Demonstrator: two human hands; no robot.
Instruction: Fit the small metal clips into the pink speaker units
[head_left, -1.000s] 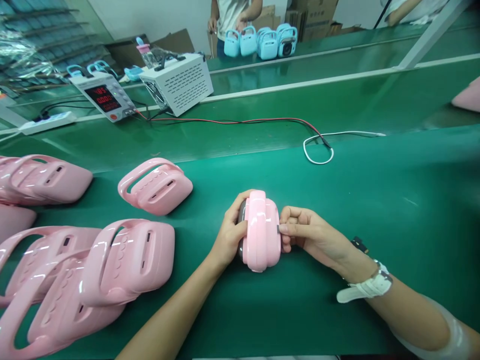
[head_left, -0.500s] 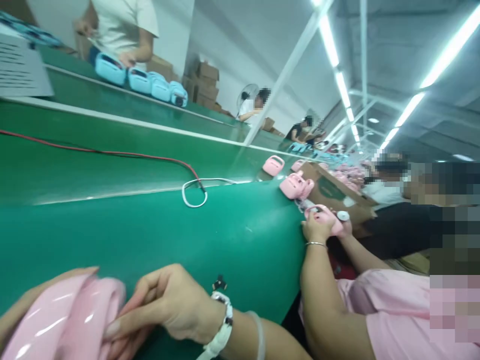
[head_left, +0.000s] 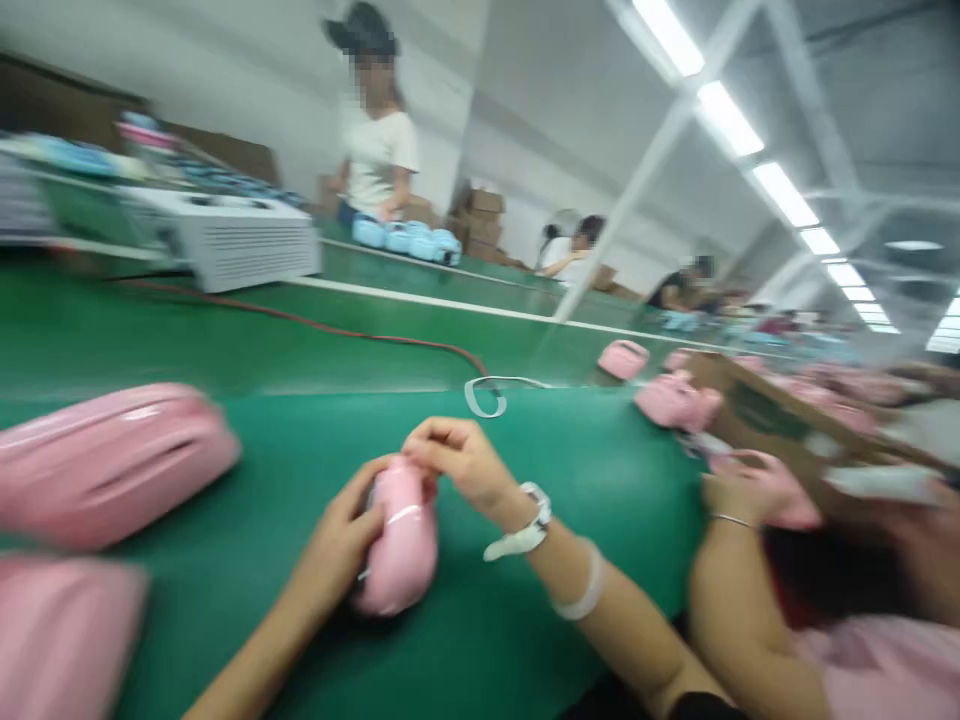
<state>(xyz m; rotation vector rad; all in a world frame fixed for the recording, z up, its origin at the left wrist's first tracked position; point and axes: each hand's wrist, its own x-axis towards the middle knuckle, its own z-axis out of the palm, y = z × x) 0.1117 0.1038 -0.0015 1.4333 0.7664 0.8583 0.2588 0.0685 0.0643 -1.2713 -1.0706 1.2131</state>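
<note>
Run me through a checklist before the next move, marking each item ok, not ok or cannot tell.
1. Left hand gripping the pink case: ok.
2. Right hand at the case's upper end: ok.
3. Anything pinched in the right hand's grip: cannot tell, too blurred.
4. White cable apart from the case: ok.
5. White wrist strap tucked in: not ok, its end sticks out.
6. Co-worker's arm apart from the case: ok.

Left of the held pink device (head_left: pixel 405 560): pink cases (head_left: pixel 112 460), blurred, cut off by view edge. Left hand (head_left: pixel 345 530) partly hidden behind device.
</note>
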